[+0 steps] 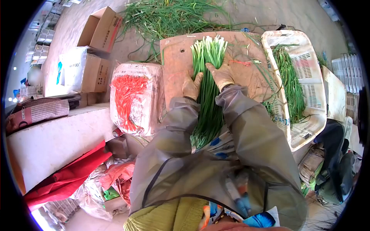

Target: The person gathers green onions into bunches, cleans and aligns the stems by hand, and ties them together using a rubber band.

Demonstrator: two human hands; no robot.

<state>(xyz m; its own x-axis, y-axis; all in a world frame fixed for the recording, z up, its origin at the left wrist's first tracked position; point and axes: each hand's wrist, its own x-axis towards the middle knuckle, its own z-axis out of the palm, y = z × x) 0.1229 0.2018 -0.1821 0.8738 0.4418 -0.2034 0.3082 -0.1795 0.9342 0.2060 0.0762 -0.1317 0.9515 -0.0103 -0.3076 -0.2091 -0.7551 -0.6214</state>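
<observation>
A thick bunch of garlic chives (208, 92) lies lengthwise on a reddish-brown wooden board (175, 54), pale cut ends pointing away from me and green tips hanging toward my lap. My left hand (191, 85), in a tan glove, is closed around the left side of the bunch. From the right, my right hand (221, 76), gloved alike, presses its thumb across the top of the stems. The fingers beneath the bunch are mostly hidden. A few red ties (242, 62) and stray green blades lie on the board right of my right hand.
Left of the board, a pile of red ties (129, 98) rests on a wrapped block (151, 82). At right stands a white plastic basket (314, 73) holding more chives (290, 81). Loose greens (169, 17) cover the floor beyond the board. Cardboard boxes (101, 30) sit at upper left.
</observation>
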